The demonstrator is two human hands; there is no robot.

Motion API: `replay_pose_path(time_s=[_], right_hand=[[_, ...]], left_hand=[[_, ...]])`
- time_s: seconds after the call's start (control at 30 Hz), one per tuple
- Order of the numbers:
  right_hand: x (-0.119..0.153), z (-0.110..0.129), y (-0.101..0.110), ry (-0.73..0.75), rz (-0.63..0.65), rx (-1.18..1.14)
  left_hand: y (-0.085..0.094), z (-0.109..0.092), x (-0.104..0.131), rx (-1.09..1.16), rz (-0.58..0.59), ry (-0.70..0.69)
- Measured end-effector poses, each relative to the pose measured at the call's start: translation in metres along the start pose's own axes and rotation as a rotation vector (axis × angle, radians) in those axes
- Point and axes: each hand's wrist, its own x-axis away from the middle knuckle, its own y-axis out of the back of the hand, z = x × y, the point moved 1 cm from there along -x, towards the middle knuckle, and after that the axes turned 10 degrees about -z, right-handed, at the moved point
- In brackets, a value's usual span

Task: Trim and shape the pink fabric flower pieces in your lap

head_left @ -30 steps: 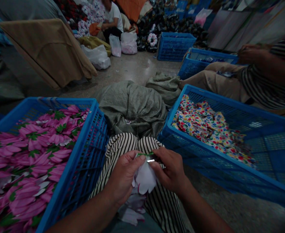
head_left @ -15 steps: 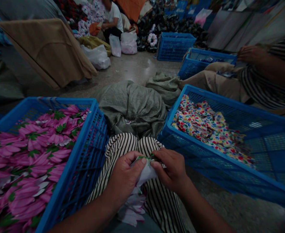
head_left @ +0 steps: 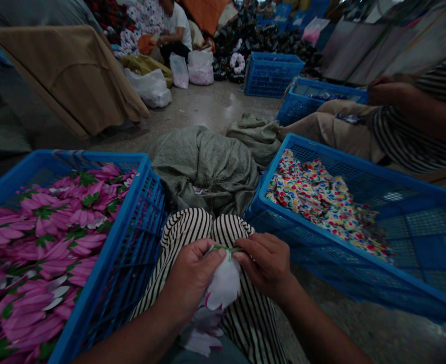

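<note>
Between my two hands, above my striped trouser legs, is a fabric petal piece (head_left: 225,283) with its white underside showing and a green top edge. My left hand (head_left: 192,270) pinches that green edge from the left, thumb on top. My right hand (head_left: 266,260) pinches the right end of the same edge with thumb and fingers. More pale petal pieces (head_left: 200,333) hang or lie below it on my lap. Similar pink petal pieces with green tops (head_left: 59,227) fill the blue crate at my left.
A blue crate (head_left: 147,174) stands close at my left. Another blue crate (head_left: 359,164) at my right holds colourful printed fabric pieces (head_left: 317,197). A grey-green sack (head_left: 208,159) lies ahead. A co-worker in stripes (head_left: 408,116) sits at right; a second person (head_left: 177,30) sits far back.
The white underside of the petal piece has spread out and hangs more open below my fingers. Both hands keep their pinch on the green edge. The view has shifted slightly.
</note>
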Motion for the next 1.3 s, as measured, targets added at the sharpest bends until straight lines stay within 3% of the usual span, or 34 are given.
replay_pose_path(time_s=[0.13,0.2,0.23,0.3,0.47,0.57,0.8,0.93,1.03,1.2,1.3], right_hand=[[0.006,-0.010,-0.007,-0.606,-0.270,-0.408],[0.013,-0.013,-0.015,-0.838,-0.308,-0.593],[0.016,-0.012,-0.019,-0.884,-0.279,-0.650],[0.025,-0.008,-0.024,-0.864,-0.228,-0.680],[0.038,0.004,-0.022,-0.610,-0.167,-0.561],[0.034,0.005,-0.023,-0.562,-0.106,-0.497],[0.027,-0.001,-0.028,-0.858,-0.257,-0.646],[0.031,-0.001,-0.030,-0.876,-0.326,-0.611],[0.031,0.000,-0.031,-0.841,-0.348,-0.563],[0.032,-0.004,-0.021,-0.754,-0.148,-0.609],[0.027,-0.012,-0.004,-0.724,-0.019,-0.696]], left_hand=[[-0.004,-0.003,0.000,0.160,-0.034,0.097],[-0.006,-0.005,-0.002,0.240,-0.025,0.131],[-0.006,-0.005,-0.004,0.272,-0.020,0.138],[-0.006,-0.005,-0.009,0.312,-0.031,0.134],[-0.003,-0.001,-0.020,0.313,-0.140,0.074],[-0.002,0.004,-0.021,0.243,-0.121,0.008],[0.000,0.006,-0.007,0.039,0.085,-0.202],[-0.001,0.005,-0.001,0.076,0.177,-0.252],[-0.003,0.005,0.001,0.074,0.145,-0.228],[0.005,0.006,-0.005,0.039,-0.050,-0.184],[0.013,0.002,-0.009,0.031,-0.042,-0.191]])
